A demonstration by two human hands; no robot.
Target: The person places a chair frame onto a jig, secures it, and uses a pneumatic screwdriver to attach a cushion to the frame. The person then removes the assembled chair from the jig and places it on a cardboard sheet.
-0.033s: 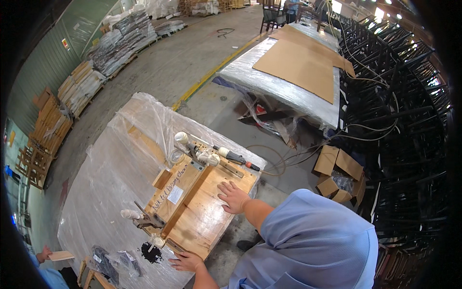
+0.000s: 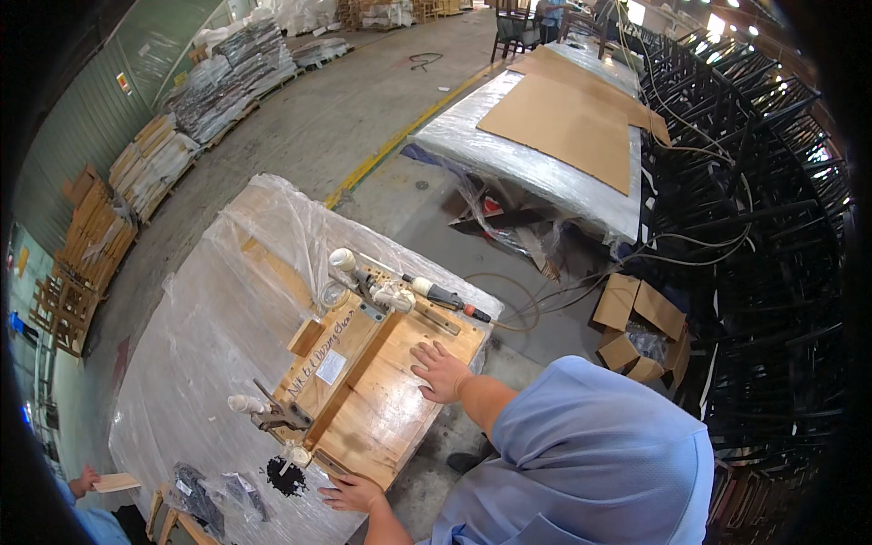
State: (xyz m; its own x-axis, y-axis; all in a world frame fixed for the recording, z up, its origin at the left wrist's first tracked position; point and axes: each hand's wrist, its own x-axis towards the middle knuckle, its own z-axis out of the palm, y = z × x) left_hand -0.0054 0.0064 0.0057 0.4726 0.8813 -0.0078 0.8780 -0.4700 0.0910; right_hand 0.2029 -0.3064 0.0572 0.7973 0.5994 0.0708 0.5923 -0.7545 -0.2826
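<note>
A wooden jig [image 2: 377, 400] lies on a worktable [image 2: 195, 363] draped in clear plastic film. My right hand [image 2: 442, 372] rests on its bare board with the fingers spread. At the jig's near left corner, my left hand [image 2: 352, 493] touches the edge, its fingers stretched out. Metal toggle clamps with white-wrapped ends are fixed to the jig, one [image 2: 286, 418] at the left and another [image 2: 372, 291] at the far end. By the far clamp lies a power screwdriver [image 2: 440, 295] with a hose. Small black pieces, apparently screws [image 2: 286, 477], are heaped beside my left hand.
Plastic bags of dark parts [image 2: 200, 495] lie at the table's near left. A co-worker's hand [image 2: 84, 481] holds a thin wooden piece [image 2: 116, 482]. An open carton [image 2: 640, 331] stands at the right, near hoses and stacked black frames [image 2: 763, 272]. Cardboard [image 2: 563, 127] covers another wrapped stack.
</note>
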